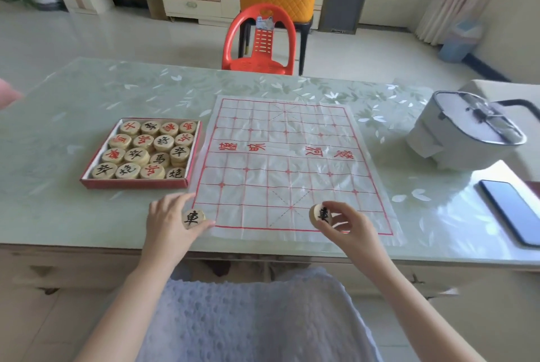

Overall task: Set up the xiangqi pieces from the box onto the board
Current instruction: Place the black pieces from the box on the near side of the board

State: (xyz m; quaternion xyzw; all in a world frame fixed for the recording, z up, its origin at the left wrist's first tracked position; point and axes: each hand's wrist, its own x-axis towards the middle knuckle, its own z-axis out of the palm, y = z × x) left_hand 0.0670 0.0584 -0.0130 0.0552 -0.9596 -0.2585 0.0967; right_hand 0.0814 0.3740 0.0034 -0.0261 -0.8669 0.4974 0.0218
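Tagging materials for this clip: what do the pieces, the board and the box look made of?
The pieces: likely pale wood, smooth thick discs with red or black characters. The board: a thin white sheet, plastic film or paper, glossy and creased, with red printed lines. The box: probably cardboard, thin walls, red outside, white inside.

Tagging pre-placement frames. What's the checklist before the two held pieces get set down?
1. Left hand grips a black chariot piece, face up: ok.
2. Right hand has the second chariot level: not ok, it is tilted.
3. Black chariot piece over the near-left corner: cannot tell, the hand hides the corner.
4. Second chariot over the near-right corner: not ok, well short of it.
5. Board free of pieces: ok.
6. Board lies flat: not ok, the sheet is creased.
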